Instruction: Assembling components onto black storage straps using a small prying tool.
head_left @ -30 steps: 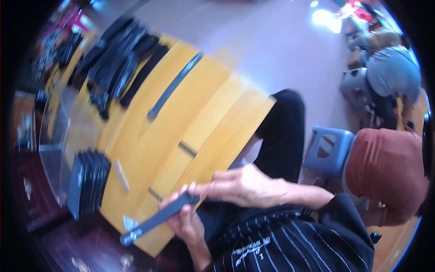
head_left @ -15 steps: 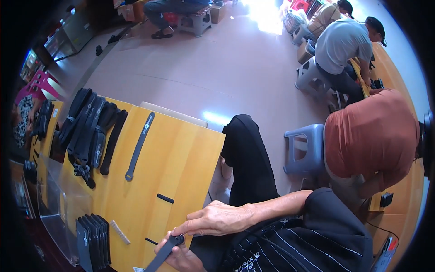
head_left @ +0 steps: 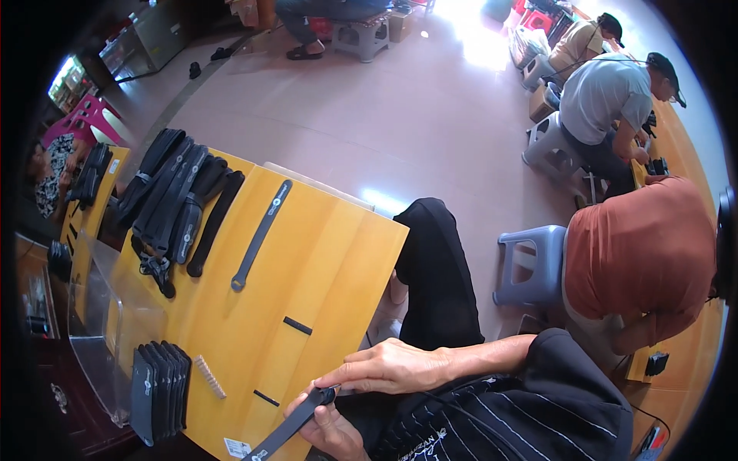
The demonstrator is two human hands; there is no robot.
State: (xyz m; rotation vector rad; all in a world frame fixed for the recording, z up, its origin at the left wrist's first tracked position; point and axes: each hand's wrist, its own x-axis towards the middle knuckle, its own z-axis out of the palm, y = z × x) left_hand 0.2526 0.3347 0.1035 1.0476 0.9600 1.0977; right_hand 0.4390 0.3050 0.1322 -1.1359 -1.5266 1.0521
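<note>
- While the right and left hands share one strap, the wooden table (head_left: 330,238) serves as landmark, its items listed from left to right.
- Stacked grey pieces (head_left: 160,396): standing in a row at the table's left edge, near side.
- Strap bundle (head_left: 173,200): piled dark lengths on the table's far left part.
- Ridged strip (head_left: 210,376): pale, lying on the table just beside the stack.
- Lone strap (head_left: 261,234): grey, laid flat toward the table's far side.
- Short black strips (head_left: 297,326): two, apart, on the table's near half, unmoved over the last second.
- Held strap (head_left: 288,426): slanting over the table's near edge; as the view has shifted, its lower end now meets the picture's border.
- Left hand (head_left: 332,432): thumb and fingers closed on the held strap near its upper end.
- Right hand (head_left: 396,365): fingers close together, reaching to that same end beside the table; whether they pinch cannot be told. Both hands have stayed there, suggesting handling remains concentrated on that end.
</note>
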